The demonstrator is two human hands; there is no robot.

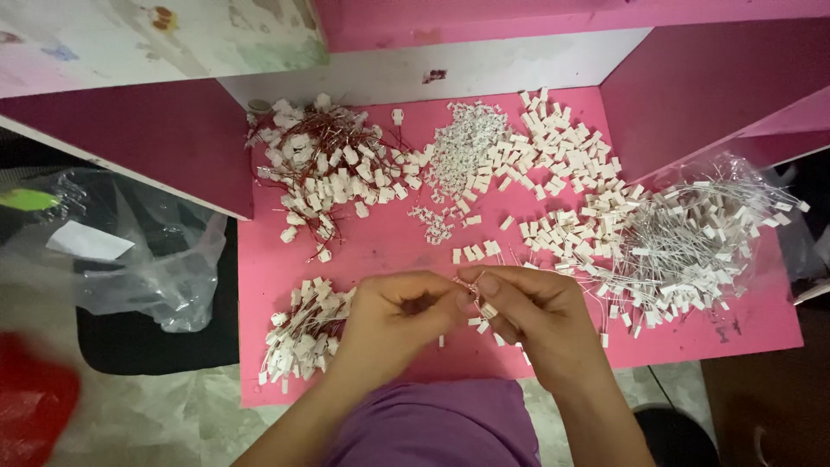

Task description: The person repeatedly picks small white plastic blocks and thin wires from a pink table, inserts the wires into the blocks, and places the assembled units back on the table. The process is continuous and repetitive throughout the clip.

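My left hand (393,318) and my right hand (534,313) meet over the front of a pink tabletop (380,242). Between their fingertips they pinch a small white plastic connector with thin reddish wires (474,292). Left of my left hand lies a small pile of white connectors with red wires (303,333). A few loose white connectors (477,252) lie just beyond my fingers.
A big tangle of red-wired connectors (324,164) sits at the back left, tiny white parts (462,147) and plain white connectors (562,156) at the back middle. White-wired connectors on clear plastic (692,242) fill the right. A clear plastic bag (147,251) lies off the table's left.
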